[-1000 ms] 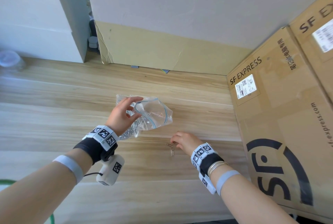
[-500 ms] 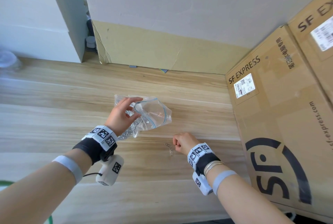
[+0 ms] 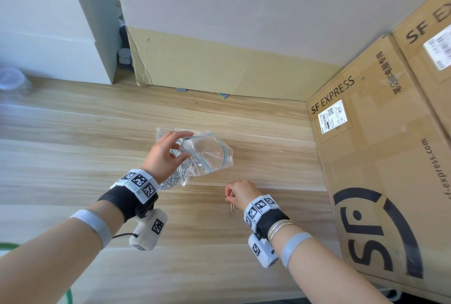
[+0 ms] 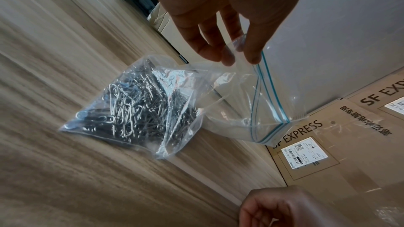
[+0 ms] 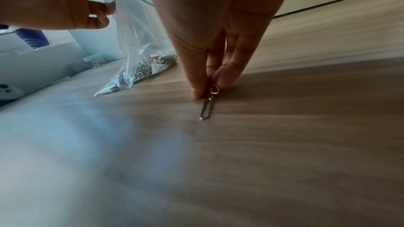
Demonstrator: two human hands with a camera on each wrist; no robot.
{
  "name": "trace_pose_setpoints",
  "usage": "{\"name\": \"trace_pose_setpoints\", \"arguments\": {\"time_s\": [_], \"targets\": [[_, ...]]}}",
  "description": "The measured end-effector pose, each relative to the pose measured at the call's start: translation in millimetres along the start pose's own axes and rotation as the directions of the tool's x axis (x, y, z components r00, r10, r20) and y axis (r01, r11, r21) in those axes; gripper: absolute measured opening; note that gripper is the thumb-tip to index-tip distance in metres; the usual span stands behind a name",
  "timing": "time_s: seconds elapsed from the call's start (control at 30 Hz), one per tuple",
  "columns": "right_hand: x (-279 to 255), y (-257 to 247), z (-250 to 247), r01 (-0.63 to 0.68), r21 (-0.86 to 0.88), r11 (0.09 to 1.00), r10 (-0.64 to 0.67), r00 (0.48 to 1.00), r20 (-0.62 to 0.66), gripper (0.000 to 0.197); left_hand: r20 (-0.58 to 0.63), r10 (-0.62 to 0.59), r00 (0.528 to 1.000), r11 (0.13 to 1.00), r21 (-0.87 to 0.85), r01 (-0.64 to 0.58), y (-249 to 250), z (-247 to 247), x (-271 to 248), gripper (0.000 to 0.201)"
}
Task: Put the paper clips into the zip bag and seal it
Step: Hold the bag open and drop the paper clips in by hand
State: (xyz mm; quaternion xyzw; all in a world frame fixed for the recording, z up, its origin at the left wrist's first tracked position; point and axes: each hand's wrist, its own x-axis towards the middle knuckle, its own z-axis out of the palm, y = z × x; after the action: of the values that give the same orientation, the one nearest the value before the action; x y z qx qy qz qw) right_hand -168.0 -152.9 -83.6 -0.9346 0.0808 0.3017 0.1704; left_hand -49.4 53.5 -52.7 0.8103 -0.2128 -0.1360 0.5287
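While left hand (image 3: 163,154) holds one zip bag (image 4: 251,103) — right hand (image 3: 240,193) pinches two paper clips (image 5: 207,104).

Wood-grain table (image 3: 73,157), grey wall (image 3: 244,10), cardboard boxes (image 3: 378,169) right (SF Express).

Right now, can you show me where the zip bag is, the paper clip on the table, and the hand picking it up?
zip bag (image 4: 236,103), left wrist view, on its clear upper wall.
paper clip (image 5: 206,110), right wrist view, on its wire loop.
right hand (image 3: 241,193), head view, on the back of the hand.
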Motion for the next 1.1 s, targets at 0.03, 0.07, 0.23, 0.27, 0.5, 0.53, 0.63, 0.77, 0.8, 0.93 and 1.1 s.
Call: {"name": "trace_pose_setpoints", "arguments": {"time_s": [0.03,0.07,0.23,0.27,0.5,0.53,0.63,0.77,0.8,0.93,1.1], "targets": [[0.6,-0.5,-0.2,-0.006,0.003,1.0,0.006,1.0,0.01,0.007,0.001,0.002,1.0,1.0,-0.005,-0.002,-0.1,-0.4,-0.1,0.046],[1.1,-1.3,-1.2,-0.009,0.001,1.0,0.009,1.0,0.023,0.008,0.001,0.002,1.0,1.0,-0.005,-0.002,0.1,-0.6,-0.3,0.046],[1.5,-6.1,-5.1,0.018,-0.079,0.997,-0.01,0.995,0.102,0.012,0.007,0.004,1.0,1.0,-0.005,-0.004,0.3,-1.0,-0.4,0.047],[0.1,-7.6,-6.6,0.017,-0.08,0.997,-0.009,0.995,0.101,0.011,0.006,0.009,1.0,1.0,-0.005,-0.009,0.5,-0.6,-0.1,0.047],[-13.0,-20.6,-63.3,0.147,0.312,0.939,-0.026,0.932,-0.363,0.01,0.009,0.044,0.999,0.999,-0.026,-0.044,-1.3,0.7,1.4,0.065],[-11.7,-23.9,-70.7,0.19,0.328,0.925,-0.039,0.908,-0.416,0.011,0.013,0.048,0.999,0.998,-0.028,-0.048,-0.8,1.3,1.6,0.068],[-1.0,-36.4,-80.4,0.276,0.306,0.911,-0.099,0.868,-0.488,0.007,0.021,0.056,0.998,0.998,-0.037,-0.055,1.8,3.4,2.1,0.065],[7.9,-39.3,-81.3,0.307,0.31,0.9,-0.126,0.863,-0.489,0.01,0.022,0.051,0.998,0.998,-0.029,-0.05,1.1,3.7,2.5,0.064],[7.5,-35.2,-81.1,0.315,0.326,0.891,-0.118,0.856,-0.504,0.011,0.018,0.047,0.999,0.999,-0.027,-0.047,1.1,3.6,2.6,0.062],[-3.5,-12.4,-79.7,0.28,0.373,0.885,-0.05,0.853,-0.519,0.004,0.015,0.042,0.999,0.999,-0.023,-0.042,2.2,3.6,2.9,0.057],[-16.3,8.7,-56.6,0.159,0.109,0.981,-0.123,0.952,-0.281,0.011,0.017,0.051,0.999,0.998,-0.048,-0.05,0.5,4.8,2.8,0.072]]}}
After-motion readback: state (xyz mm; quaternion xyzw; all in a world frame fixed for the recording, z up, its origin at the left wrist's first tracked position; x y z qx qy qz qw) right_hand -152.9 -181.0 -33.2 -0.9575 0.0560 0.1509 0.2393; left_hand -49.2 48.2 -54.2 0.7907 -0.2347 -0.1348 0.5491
